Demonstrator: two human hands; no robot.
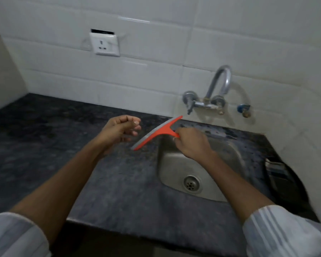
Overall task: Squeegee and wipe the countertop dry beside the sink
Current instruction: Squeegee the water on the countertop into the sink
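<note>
Fingers [182,133] wrap squeegee [157,133] handle — blade leftward.

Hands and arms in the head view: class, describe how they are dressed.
Both hands, left and right, are bare: no gloves or watches visible. The forearms are uncovered; pale sleeves with faint lighter stripes are pushed up toward the elbows.

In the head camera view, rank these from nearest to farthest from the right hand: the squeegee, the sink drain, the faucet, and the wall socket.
From the right hand:
1. Squeegee: gripped in that hand by its handle.
2. Sink drain: just below the hand, in the basin.
3. Faucet: on the wall above and behind the hand.
4. Wall socket: far up-left on the tiles.
</note>
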